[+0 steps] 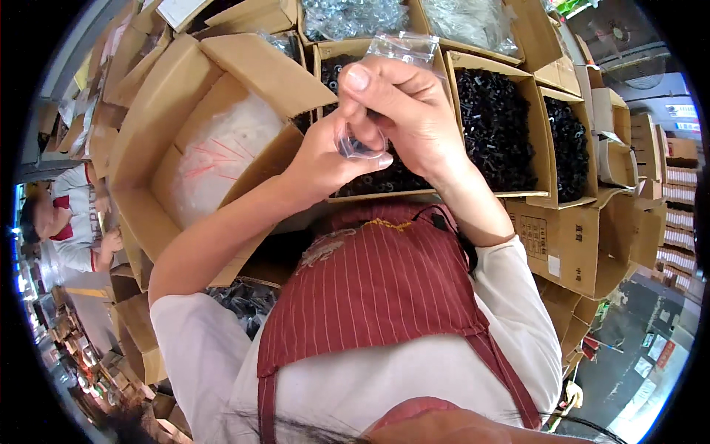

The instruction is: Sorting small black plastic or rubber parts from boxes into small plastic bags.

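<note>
Both my hands meet in front of my chest on a small clear plastic bag (405,49). My right hand (403,111) pinches the bag from above, thumb up. Below it my left hand (329,159) grips the bag's lower part (355,146). The hands are held over a cardboard box (370,194) filled with small black parts. I wear a red striped apron and white short sleeves.
Open cardboard boxes ring me: one with white material in a clear bag (222,152) on the left, several with black parts (497,126) on the right, bags of shiny parts (347,16) at the back. Another person (66,222) sits far left.
</note>
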{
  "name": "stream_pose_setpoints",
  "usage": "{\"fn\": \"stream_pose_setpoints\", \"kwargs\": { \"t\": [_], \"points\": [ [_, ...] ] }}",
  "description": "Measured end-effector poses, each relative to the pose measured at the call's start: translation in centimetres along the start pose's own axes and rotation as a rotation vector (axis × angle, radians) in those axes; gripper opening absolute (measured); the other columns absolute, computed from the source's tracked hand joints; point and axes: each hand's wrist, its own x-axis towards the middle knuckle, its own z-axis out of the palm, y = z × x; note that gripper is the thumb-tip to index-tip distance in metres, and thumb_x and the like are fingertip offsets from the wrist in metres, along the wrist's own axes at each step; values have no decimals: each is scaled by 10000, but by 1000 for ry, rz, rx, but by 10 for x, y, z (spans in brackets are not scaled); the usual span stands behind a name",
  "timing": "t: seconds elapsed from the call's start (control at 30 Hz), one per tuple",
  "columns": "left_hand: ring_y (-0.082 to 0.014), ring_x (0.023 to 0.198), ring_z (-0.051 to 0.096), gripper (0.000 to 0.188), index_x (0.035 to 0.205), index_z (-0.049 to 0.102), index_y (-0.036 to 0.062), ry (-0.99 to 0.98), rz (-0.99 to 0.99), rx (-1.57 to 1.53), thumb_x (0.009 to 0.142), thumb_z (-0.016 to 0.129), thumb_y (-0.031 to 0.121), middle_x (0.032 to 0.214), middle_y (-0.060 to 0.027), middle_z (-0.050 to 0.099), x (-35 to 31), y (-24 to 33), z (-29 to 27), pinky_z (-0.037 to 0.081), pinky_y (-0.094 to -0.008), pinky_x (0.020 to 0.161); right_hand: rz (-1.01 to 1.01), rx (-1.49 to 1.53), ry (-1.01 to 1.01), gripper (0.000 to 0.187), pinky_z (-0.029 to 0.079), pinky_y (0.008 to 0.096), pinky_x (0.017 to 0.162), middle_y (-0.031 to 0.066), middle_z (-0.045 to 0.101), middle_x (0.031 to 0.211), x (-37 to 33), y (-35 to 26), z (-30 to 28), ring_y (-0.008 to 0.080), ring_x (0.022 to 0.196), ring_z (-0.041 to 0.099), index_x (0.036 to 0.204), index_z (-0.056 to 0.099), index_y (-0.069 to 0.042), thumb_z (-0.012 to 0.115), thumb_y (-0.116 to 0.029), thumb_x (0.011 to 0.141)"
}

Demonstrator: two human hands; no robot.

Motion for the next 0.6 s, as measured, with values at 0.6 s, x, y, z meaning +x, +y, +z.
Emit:
{"fn": "stream_pose_setpoints", "kwargs": {
  "t": [0.6],
  "points": [
    [-125, 1029, 568, 326, 1112, 558, 36, -41, 78, -142, 838, 726, -19, 1032, -28, 584, -2, 22, -1, 464, -309, 936, -259, -307, -186, 330, 482, 403, 970, 249, 624, 1295, -12, -21, -9, 317, 1211, 588, 1024, 719, 37, 659, -240, 856]
  ]
}}
